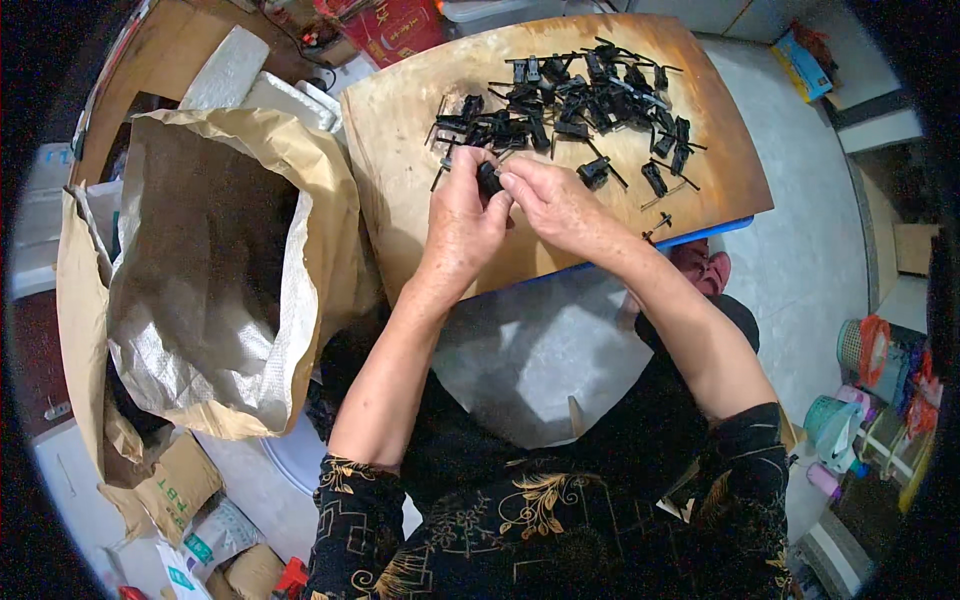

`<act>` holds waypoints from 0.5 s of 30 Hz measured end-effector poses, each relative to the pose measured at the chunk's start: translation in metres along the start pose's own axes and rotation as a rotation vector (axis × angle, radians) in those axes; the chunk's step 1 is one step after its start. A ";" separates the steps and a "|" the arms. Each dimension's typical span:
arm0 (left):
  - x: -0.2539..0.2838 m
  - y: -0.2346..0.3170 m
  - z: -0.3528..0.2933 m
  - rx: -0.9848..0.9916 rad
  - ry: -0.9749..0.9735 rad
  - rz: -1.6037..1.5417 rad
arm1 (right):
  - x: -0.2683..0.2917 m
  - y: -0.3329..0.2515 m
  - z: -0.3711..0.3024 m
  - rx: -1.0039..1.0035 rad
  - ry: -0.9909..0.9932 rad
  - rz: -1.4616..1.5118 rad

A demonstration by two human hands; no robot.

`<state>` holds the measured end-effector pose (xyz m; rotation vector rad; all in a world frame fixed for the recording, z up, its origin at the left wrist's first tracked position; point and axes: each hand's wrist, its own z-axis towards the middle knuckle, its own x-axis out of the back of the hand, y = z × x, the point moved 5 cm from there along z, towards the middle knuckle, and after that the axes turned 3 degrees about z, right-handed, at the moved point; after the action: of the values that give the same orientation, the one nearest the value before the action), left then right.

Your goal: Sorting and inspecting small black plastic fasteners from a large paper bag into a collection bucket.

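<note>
While both hands meet over the near part of the wooden surface (540, 245), a small black part (489, 181) sits between them, just above the board and near its front edge. Left hand (466, 212): fingers curled around the black part, thumb against its near side; grasping. Right hand (556, 204): thumb and forefinger brought together at the same part's right side; cannot tell whether they grip it or only touch it, contact being hidden.

Beyond the hands, a loose heap of similar black pieces (590, 95), many with thin rods projecting, spreads over the far half of the surface. One separate piece (594, 174) lies just beside the right hand; a smaller dark piece (657, 226) lies near the front right edge, close to the right forearm.

Left of the surface: a large brown paper sack (335, 190), mouth wide, pale woven lining visible. Behind the sack, a white foam block (228, 68). Beneath the surface's right front edge, a reddish shoe (712, 273) on the grey floor (800, 270).
</note>
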<state>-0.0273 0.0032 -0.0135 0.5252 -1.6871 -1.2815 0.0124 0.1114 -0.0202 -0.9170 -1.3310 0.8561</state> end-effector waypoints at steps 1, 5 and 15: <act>0.002 0.000 0.000 -0.032 0.031 0.085 | -0.003 0.002 0.001 0.000 0.001 0.000; 0.003 -0.001 0.006 -0.141 0.104 0.145 | -0.001 0.001 0.003 0.075 0.083 -0.010; 0.000 0.015 0.004 0.159 -0.236 -1.149 | 0.023 0.007 -0.012 -0.177 -0.086 0.620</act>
<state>-0.0275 0.0107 -0.0002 1.6416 -1.6995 -2.0453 0.0257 0.1344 -0.0175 -1.4867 -1.2196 1.2707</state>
